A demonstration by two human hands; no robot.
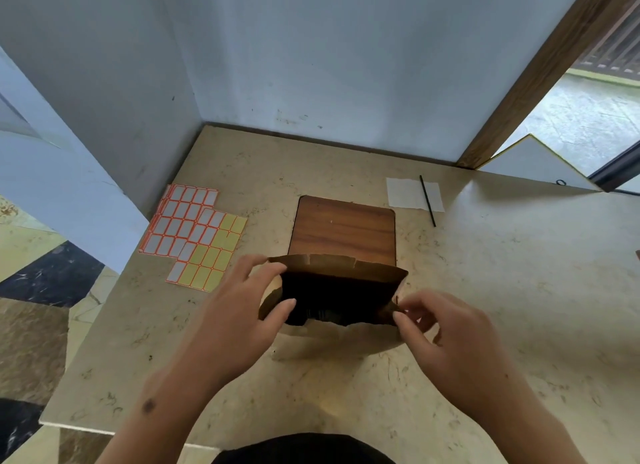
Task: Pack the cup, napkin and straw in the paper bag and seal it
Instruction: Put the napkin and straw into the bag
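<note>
Only one camera here, the head view looking down at a beige marble-ish table (485,290) pushed into a corner of pale walls. The brown paper bag (346,273) stands upright near the front middle of the table with its mouth wide open, and both hands are on its rim. The left hand (235,321) pinches the left edge of the opening, thumb hooked over the inside and fingers (254,266) curled around the outer side. The right hand (446,332) nips the right corner of the rim between thumb and fingertips (401,316), so both are clamped on paper, not relaxed. Inside the bag it's really dark; there's something with faint ridges at the bottom, maybe the cup, but honestly I can't tell. Just behind the bag lies a square wooden board (343,226), flat on the table. Off to the back right the white napkin (405,193) lies flat, with the thin black straw (427,200) lying diagonally across its right part, one end sticking out past the near edge. Both are well apart from the bag. On the left are two overlapping sticker sheets (194,231), orange-bordered labels, some white and some yellow.
</note>
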